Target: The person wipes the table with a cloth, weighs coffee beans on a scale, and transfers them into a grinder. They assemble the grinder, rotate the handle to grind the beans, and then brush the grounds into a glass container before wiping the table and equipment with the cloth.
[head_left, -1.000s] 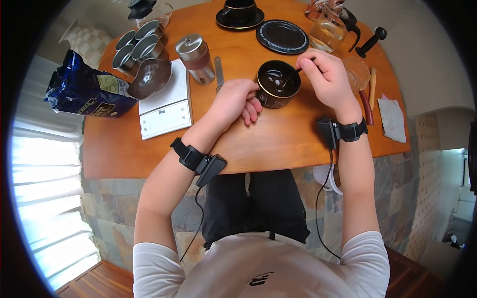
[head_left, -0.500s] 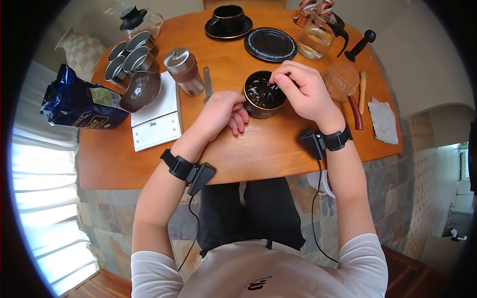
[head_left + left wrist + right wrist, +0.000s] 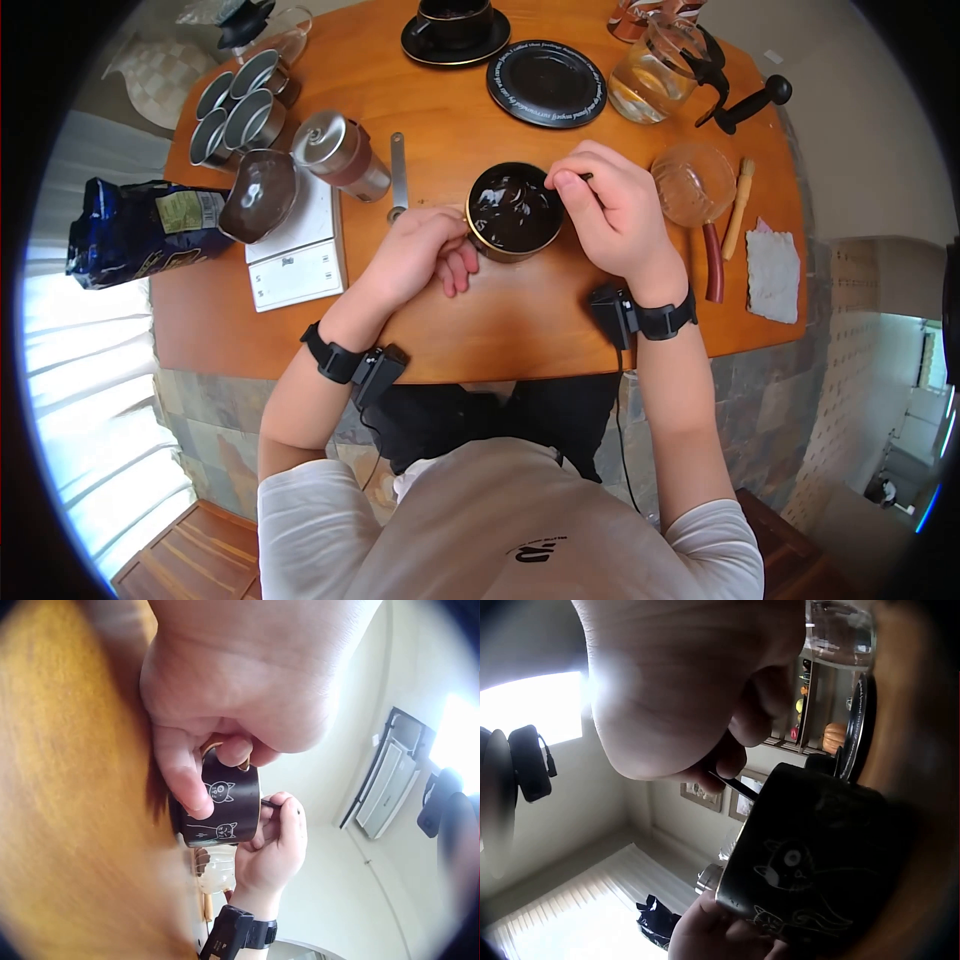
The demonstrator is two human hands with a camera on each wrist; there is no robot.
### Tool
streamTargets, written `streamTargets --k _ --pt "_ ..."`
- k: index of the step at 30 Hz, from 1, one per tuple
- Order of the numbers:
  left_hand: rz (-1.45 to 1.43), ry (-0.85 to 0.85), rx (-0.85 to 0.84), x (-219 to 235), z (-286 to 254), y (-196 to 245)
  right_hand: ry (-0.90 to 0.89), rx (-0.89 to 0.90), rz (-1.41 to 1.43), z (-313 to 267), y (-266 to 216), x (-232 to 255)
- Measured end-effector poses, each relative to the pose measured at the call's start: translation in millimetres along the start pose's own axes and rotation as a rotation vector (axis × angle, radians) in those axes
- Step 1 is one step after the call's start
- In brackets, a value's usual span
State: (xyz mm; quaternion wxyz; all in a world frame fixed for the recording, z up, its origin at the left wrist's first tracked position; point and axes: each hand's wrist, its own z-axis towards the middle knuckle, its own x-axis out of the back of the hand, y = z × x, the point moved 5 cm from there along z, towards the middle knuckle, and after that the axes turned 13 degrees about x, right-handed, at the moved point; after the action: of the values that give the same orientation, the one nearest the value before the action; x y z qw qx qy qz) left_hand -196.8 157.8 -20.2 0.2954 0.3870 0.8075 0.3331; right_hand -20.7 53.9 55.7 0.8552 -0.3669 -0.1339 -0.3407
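Observation:
A black mug with a gold rim and dark liquid stands on the wooden table; cat drawings show on its side in the left wrist view. My left hand grips the handle at the mug's left. Above the rim's right side, my right hand pinches a thin dark utensil that slants into the mug. Its lower end is hidden.
Left: a white scale, brown bowl, blue bag, metal grinder and metal cups. Beyond the mug: a black plate, cup on saucer, glass pot. Right: brush, cloth.
The head view has shifted, so the mug and both hands appear lower and farther left. The left hand stays at the handle; the right hand remains over the rim, pinching the utensil.

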Motion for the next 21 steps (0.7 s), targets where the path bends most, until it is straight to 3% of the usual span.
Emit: streamTargets --k 5,10,15,18,21 --pt "0.002 0.02 0.01 0.7 0.4 -0.3 -0.007 -0.07 0.096 -0.8 2.3 5.8" --pt "0.005 -0.024 -0.018 4.0 5.8 -3.3 -0.005 0.043 0.023 -3.4 -4.1 -11.7" --pt "0.045 0.002 -0.044 1.5 2.9 1.4 0.092 0.077 -0.05 -2.8 -4.8 1.8" --pt "0.042 -0.007 -0.052 0.3 2.3 1.9 0.026 -0.035 0.08 -4.7 -5.3 -2.2" --pt "0.047 -0.014 -0.069 -0.3 2.5 2.6 0.042 0.049 0.045 -3.3 -7.3 -12.1"
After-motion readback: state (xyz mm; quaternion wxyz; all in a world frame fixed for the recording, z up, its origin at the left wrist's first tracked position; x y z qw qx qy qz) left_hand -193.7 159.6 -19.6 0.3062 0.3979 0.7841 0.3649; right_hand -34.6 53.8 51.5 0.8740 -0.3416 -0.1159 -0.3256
